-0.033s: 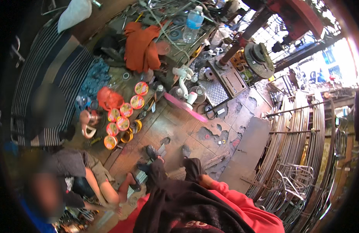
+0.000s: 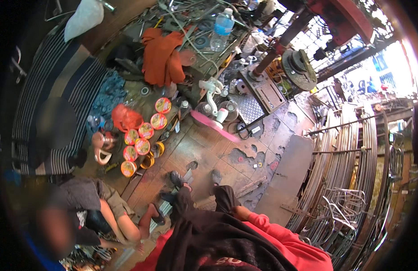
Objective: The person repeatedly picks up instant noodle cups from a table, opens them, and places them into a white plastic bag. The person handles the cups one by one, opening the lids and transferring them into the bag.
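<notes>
My right hand (image 2: 239, 212) rests low against the right leg of my dark trousers, at the end of a red sleeve (image 2: 274, 228). Its fingers are too dark and too much turned away to read. My left hand is out of sight; only a strip of red sleeve (image 2: 153, 254) shows on that side, beside my black top (image 2: 204, 239). I stand in dark shoes (image 2: 176, 179) on the tiled floor (image 2: 204, 156). In front of my feet is a white fan (image 2: 211, 97) with pink blades (image 2: 213, 125).
A person (image 2: 93, 203) sits low at my left, one hand near my sleeve. Round lidded tubs (image 2: 142, 146) stand on a low bench beside an orange cloth (image 2: 161, 61). A drill press (image 2: 263, 90) stands ahead. Long metal rods (image 2: 331, 158) lie at the right.
The whole view has shifted very slightly. My right hand stays against my leg.
</notes>
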Demonstrator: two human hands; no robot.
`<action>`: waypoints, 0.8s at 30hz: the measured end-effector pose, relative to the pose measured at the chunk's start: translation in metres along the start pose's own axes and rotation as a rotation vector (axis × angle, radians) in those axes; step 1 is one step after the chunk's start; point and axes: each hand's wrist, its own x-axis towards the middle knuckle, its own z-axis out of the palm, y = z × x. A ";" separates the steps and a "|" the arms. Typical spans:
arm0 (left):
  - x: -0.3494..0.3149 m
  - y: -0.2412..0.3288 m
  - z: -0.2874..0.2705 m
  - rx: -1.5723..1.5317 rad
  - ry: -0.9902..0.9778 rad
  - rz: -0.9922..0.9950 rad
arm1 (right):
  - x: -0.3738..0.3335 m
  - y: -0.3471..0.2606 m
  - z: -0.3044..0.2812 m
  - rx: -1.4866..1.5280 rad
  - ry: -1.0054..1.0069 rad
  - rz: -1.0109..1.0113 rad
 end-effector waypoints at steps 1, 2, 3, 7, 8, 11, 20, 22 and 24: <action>-0.006 -0.013 -0.012 0.004 0.038 -0.033 | -0.013 -0.009 -0.004 0.086 0.028 0.007; -0.009 -0.023 -0.022 0.002 0.078 -0.067 | -0.018 -0.017 -0.008 0.123 0.023 -0.022; -0.008 -0.030 -0.031 0.002 0.124 -0.092 | -0.014 -0.025 -0.013 0.144 0.016 0.071; 0.045 -0.034 -0.032 0.000 0.254 -0.109 | 0.056 -0.033 -0.031 0.147 0.114 0.324; 0.061 -0.031 -0.025 -0.003 0.274 -0.112 | 0.080 -0.030 -0.034 0.143 0.154 0.393; 0.101 -0.021 -0.006 -0.027 0.298 -0.089 | 0.145 -0.015 -0.039 0.023 0.297 0.453; 0.029 -0.085 -0.106 -0.032 0.369 -0.114 | 0.168 -0.045 0.020 -0.636 -0.633 -0.151; 0.015 -0.086 -0.124 -0.035 0.383 -0.123 | 0.135 -0.065 0.036 -0.555 -0.383 -0.161; 0.016 -0.070 -0.124 -0.037 0.374 -0.099 | 0.104 -0.077 0.048 -0.511 -0.132 -0.149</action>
